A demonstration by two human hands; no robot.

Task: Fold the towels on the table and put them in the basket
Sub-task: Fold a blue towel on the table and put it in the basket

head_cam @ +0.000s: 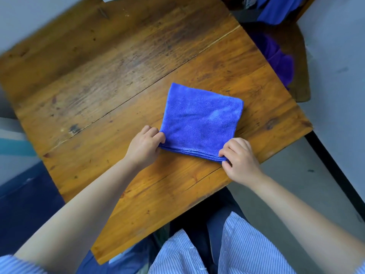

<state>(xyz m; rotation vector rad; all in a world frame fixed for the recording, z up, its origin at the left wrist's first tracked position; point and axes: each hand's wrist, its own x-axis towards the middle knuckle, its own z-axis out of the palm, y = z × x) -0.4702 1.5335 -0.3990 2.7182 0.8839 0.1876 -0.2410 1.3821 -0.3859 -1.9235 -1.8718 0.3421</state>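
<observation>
A blue towel (199,121) lies folded into a rough square on the wooden table (102,80), with its stacked layered edges along the side nearest the person. The left hand (145,145) pinches the near left corner of that edge, fingers curled over the top of the cloth and closed on it. The right hand (240,158) grips the near right corner the same way, thumb beneath and fingertips on top, clamped on the layers. The towel stretches flat between the two hands and away from them, its far edge well beyond the knuckles. Beyond the right hand, past the table's far right edge, purple cloth (280,60) sits in a dark container (300,62) whose form is hard to make out; more blue fabric (276,8) shows farther off. Striped sleeves cover the upper arms.
</observation>
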